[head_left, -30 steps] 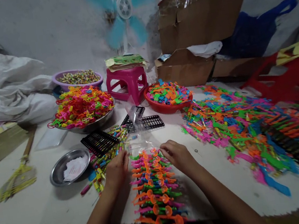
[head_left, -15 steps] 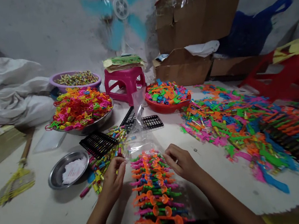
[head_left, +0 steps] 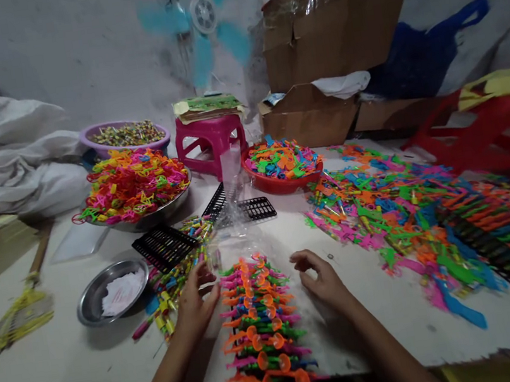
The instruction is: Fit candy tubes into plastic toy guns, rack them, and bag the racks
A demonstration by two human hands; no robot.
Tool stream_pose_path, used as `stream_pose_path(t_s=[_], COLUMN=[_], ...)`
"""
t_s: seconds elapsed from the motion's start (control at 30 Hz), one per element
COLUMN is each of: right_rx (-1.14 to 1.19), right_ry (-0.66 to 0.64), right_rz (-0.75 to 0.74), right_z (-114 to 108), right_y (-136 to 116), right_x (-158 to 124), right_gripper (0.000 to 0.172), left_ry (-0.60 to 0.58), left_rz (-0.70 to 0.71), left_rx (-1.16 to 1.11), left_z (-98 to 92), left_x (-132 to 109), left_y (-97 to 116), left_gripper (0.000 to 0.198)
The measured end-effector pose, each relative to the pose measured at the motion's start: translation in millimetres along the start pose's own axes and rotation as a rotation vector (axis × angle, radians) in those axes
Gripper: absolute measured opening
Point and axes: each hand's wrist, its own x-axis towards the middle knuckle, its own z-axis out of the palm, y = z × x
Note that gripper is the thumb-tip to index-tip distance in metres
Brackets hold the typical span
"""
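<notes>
A long rack of small bright plastic toys (head_left: 262, 317), with orange round pieces along its middle, runs from the table over the near edge. At its far end lies a clear plastic bag (head_left: 237, 245), its narrow end raised and crumpled. My left hand (head_left: 197, 302) is just left of the toys' far end, thumb and fingers apart, with nothing visible in it. Opposite, my right hand (head_left: 321, 280) hovers to the right with curled, parted fingers, clear of both bag and toys.
Black plastic racks (head_left: 165, 248) and small coloured tubes lie left of centre. Beside them stands a metal dish (head_left: 83, 306) with white paper slips. A heaped metal basin (head_left: 153, 216) and a red basin (head_left: 282, 182) are behind. Loose toys (head_left: 382, 210) cover the right side.
My right hand has moved right, away from the bag's edge, and its fingers have opened. My left hand's fingers have also parted. The bag's raised end has sagged slightly.
</notes>
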Motion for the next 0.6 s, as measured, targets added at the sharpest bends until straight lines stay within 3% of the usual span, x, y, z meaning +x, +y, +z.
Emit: stream_pose_path(t_s=[0.1,0.2,0.33,0.43,0.53,0.6], right_rx=[0.037,0.118,0.131,0.027,-0.220,-0.354], right_ry=[-0.076,-0.119,-0.072,0.022,0.129,0.126], right_rz=[0.105,0.195,0.257,0.224,0.131,0.041], right_z=[17.8,37.8,50.8,47.5,39.8,37.0], right_y=[19.1,27.9,26.6,18.1,2.3,-12.0], right_x=[3.1,11.5,30.8,45.0,58.2,70.5], right_gripper=[0.043,0.052,0.048,0.051,0.054,0.056], left_ry=[-0.033,-0.019,0.026,0.033,0.029,-0.001], left_rz=[-0.110,-0.145,-0.193,-0.218,-0.253,-0.290], left_rx=[-0.011,0.031,0.116,0.149,0.150,0.126], left_z=[10.9,20.2,28.1,30.5,30.9,30.5], left_x=[11.9,23.1,32.1,33.8,34.3,37.1], left_y=[-1.8,-3.9,-3.9,-3.0,-3.0,-3.4], left_gripper=[0.055,0.042,0.021,0.018,0.023,0.025])
